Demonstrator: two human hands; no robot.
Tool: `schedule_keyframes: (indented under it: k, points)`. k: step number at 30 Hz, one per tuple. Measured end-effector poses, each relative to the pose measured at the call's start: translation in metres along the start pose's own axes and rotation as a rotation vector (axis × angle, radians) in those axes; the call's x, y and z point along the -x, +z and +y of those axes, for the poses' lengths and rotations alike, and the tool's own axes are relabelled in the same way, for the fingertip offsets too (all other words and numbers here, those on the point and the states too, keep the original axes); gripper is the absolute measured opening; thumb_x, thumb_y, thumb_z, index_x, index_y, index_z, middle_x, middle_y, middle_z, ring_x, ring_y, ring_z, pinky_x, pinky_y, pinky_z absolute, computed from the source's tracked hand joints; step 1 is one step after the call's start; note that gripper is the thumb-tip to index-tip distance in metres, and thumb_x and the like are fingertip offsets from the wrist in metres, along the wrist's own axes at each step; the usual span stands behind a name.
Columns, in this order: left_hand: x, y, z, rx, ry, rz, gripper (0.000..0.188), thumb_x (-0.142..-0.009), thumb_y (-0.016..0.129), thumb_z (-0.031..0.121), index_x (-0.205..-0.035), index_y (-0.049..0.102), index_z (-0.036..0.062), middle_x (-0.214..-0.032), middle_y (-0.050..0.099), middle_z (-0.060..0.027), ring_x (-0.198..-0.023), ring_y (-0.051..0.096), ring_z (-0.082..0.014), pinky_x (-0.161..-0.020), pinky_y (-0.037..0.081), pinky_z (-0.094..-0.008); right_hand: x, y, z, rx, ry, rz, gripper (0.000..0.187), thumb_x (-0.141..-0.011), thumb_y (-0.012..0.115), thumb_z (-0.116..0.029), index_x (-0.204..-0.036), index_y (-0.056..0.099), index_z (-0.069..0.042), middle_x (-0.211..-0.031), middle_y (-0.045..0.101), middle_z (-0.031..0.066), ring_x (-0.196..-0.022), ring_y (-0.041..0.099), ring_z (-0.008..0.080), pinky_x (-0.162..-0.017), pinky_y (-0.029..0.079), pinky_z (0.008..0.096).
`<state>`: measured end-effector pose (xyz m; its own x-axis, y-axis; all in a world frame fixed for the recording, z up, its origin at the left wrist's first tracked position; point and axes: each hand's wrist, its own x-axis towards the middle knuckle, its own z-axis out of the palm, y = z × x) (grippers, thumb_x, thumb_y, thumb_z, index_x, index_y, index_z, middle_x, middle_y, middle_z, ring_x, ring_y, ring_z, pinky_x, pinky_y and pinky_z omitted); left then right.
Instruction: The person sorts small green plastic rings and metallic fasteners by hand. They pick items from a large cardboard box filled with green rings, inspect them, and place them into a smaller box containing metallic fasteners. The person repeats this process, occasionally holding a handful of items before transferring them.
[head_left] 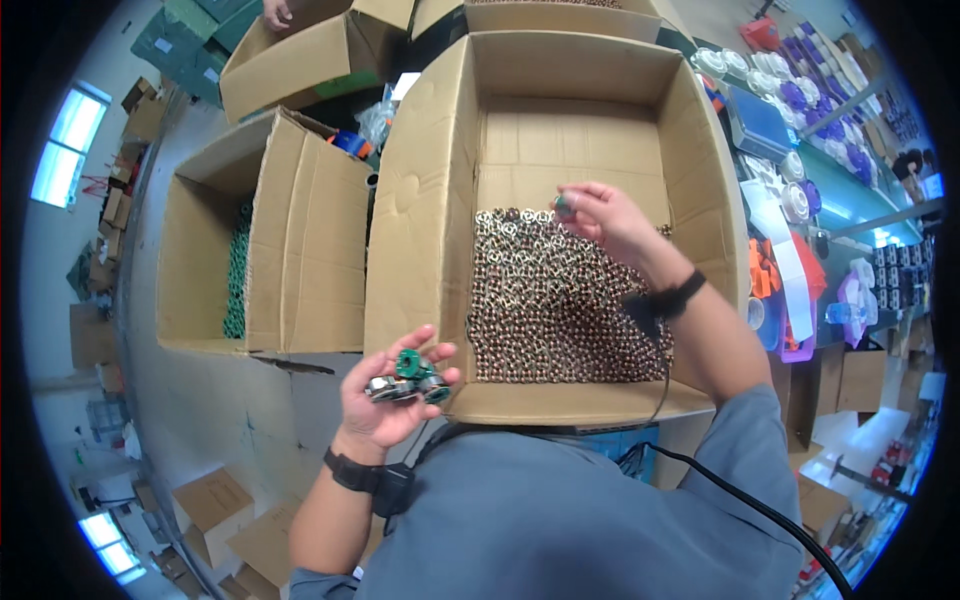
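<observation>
In the head view, the large carton (pixel 415 205) serves as the reference; it stands open before the person. Rows of small round parts (pixel 560 300), metallic with copper-brown tones, cover the near portion of its floor; the far portion is bare cardboard. The right hand (pixel 612 218) is above the large carton, near the far edge of these rows, with thumb and fingertips pinching a single green-faced part (pixel 563 206). The left hand (pixel 368 412) is at the near left corner of the large carton, palm up, its fingers half curled and cradling a cluster of green and metal parts (pixel 407 364) (the exact count is hidden by overlap). A black strap (pixel 685 294) encircles the right wrist. Left of the large carton stands a smaller carton (pixel 320 235), with green parts (pixel 238 270) inside. Beyond its far left corner, a co-worker's hand (pixel 277 13) is at another open box (pixel 290 68). To its right are white and purple items (pixel 795 200) and a blue box (pixel 757 127).
</observation>
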<state>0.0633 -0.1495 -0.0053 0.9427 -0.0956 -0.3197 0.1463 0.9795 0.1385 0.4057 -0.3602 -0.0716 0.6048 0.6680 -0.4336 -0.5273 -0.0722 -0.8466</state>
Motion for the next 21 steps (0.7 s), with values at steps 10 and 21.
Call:
schedule_keyframes:
  k: [10,21]
  points:
    - [0.106,-0.045,-0.002,0.090,0.331,0.165,0.057,-0.101,0.048,0.039,-0.150,0.039,0.0115,-0.142,0.045,-0.0192,-0.126,0.047,-0.0365,-0.082,0.062,-0.0464,-0.116,-0.085,0.067,1.083,-0.032,0.264,0.044,-0.079,0.080,-0.020,-0.115,0.068,0.001,-0.100,0.073,0.0187,-0.092,0.072,0.0292,-0.082,0.058,0.0383]
    - [0.136,-0.058,-0.017,0.183,0.437,0.229,0.056,-0.101,0.047,0.040,-0.149,0.041,0.0110,-0.140,0.045,-0.0198,-0.127,0.046,-0.0375,-0.083,0.062,-0.0479,-0.135,-0.071,0.095,1.470,0.008,0.150,0.040,-0.081,0.064,-0.014,-0.119,0.069,-0.001,-0.117,0.070,0.0227,-0.112,0.066,0.0363,-0.099,0.052,0.0407]
